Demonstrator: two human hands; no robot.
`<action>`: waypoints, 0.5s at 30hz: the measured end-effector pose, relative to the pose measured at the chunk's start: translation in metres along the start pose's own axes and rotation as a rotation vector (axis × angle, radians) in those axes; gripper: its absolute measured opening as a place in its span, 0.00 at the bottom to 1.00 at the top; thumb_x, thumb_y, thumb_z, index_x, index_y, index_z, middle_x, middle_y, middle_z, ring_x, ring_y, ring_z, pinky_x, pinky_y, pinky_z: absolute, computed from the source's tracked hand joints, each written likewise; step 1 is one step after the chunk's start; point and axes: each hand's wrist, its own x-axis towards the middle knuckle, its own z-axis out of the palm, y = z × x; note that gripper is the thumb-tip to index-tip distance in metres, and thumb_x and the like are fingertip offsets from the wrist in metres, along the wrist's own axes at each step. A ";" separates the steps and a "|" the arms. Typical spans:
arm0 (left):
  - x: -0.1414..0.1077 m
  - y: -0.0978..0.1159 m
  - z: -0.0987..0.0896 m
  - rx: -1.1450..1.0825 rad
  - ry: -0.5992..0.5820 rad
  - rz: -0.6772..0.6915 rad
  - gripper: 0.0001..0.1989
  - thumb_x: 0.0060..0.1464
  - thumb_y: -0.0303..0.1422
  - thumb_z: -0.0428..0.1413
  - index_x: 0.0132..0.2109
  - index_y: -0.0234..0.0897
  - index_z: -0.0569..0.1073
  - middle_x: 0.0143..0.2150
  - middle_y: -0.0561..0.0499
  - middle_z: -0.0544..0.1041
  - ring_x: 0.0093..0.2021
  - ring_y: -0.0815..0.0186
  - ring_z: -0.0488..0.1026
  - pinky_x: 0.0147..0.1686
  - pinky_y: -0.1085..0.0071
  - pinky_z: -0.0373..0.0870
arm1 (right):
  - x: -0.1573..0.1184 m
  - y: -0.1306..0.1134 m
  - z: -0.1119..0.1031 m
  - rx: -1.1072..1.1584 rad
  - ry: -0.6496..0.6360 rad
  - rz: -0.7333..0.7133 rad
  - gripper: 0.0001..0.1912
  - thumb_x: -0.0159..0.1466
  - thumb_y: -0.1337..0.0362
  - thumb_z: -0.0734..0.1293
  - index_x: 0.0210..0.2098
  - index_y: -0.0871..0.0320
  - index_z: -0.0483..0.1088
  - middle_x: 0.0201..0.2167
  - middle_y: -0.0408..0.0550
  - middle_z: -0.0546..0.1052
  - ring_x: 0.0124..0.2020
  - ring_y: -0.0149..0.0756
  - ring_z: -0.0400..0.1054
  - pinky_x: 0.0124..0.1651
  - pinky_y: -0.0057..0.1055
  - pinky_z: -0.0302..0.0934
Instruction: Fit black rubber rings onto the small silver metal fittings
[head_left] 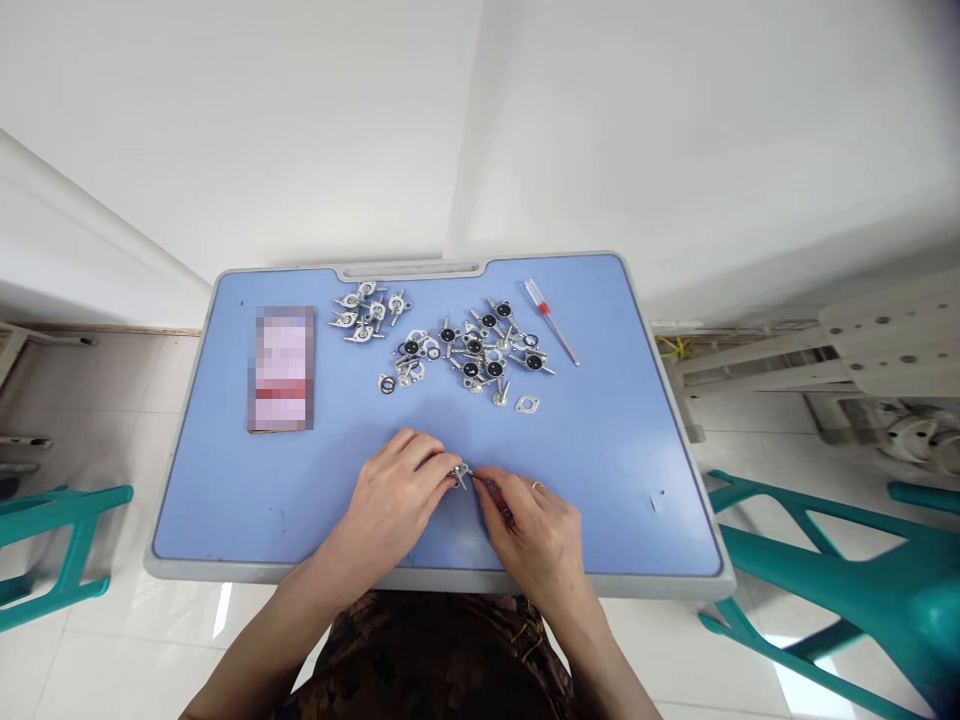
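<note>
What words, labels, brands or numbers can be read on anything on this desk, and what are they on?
No text can be read anywhere in this view.
Pixelated rectangular item on the blue desk: blurred out, showing only pink and red patches, so unreadable.
Small metal fittings: too small to tell whether they carry any marks.
Red-banded screwdriver: no lettering can be made out.

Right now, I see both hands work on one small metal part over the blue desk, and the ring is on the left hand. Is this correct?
No: the ring is on the right hand, not the left hand, as the head view shows. Both hands do work on the small metal part over the blue desk.
</note>
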 end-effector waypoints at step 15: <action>0.000 0.000 -0.001 0.004 0.009 0.019 0.07 0.62 0.28 0.51 0.44 0.38 0.73 0.40 0.50 0.74 0.41 0.64 0.69 0.40 0.66 0.69 | 0.002 -0.002 -0.002 -0.028 -0.004 0.003 0.06 0.65 0.69 0.63 0.36 0.59 0.73 0.23 0.43 0.78 0.20 0.29 0.66 0.26 0.26 0.54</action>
